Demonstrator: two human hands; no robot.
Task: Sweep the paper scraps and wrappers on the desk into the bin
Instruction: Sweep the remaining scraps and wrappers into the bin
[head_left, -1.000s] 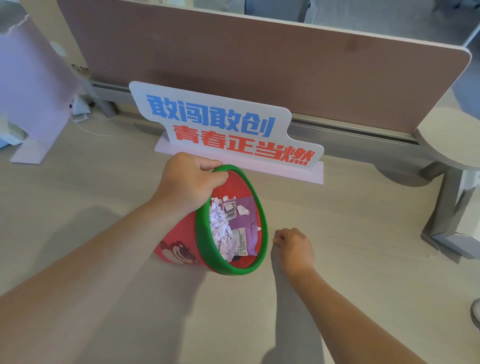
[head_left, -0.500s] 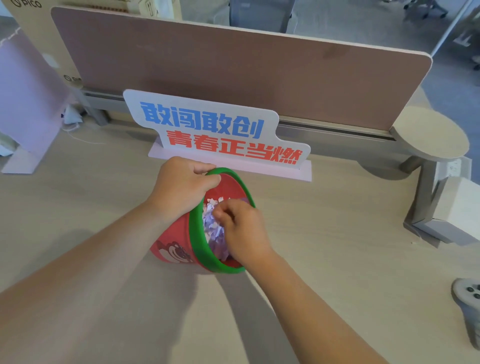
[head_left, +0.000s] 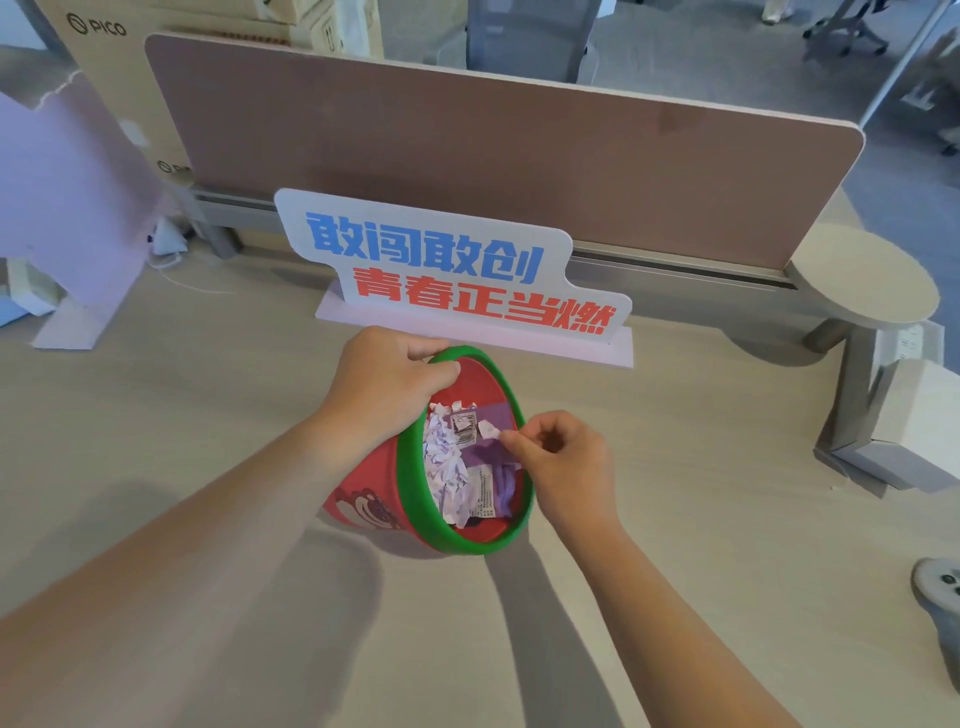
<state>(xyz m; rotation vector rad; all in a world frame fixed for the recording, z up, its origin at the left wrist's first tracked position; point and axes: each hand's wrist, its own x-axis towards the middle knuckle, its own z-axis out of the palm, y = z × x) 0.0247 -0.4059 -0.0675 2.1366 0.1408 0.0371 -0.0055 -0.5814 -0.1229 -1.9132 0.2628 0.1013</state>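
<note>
A red bin (head_left: 370, 493) with a green rim lies tilted on its side on the desk, its mouth facing right. My left hand (head_left: 387, 382) grips the rim at the top. Inside lie white paper scraps (head_left: 444, 462) and purple wrappers (head_left: 498, 457). My right hand (head_left: 563, 465) hovers at the right edge of the bin's mouth with fingertips pinched together; I cannot tell whether a scrap is between them. No loose scraps show on the desk around the bin.
A white sign (head_left: 447, 270) with blue and red characters stands just behind the bin. Behind it runs a brown divider panel (head_left: 493, 156). A lilac board (head_left: 67, 208) stands at the left, a round shelf (head_left: 865, 283) and a grey bracket at the right.
My right hand lifted from the desk beside the bin, reached into its mouth, and has now drawn back to the right rim. My left hand keeps its grip on the rim.
</note>
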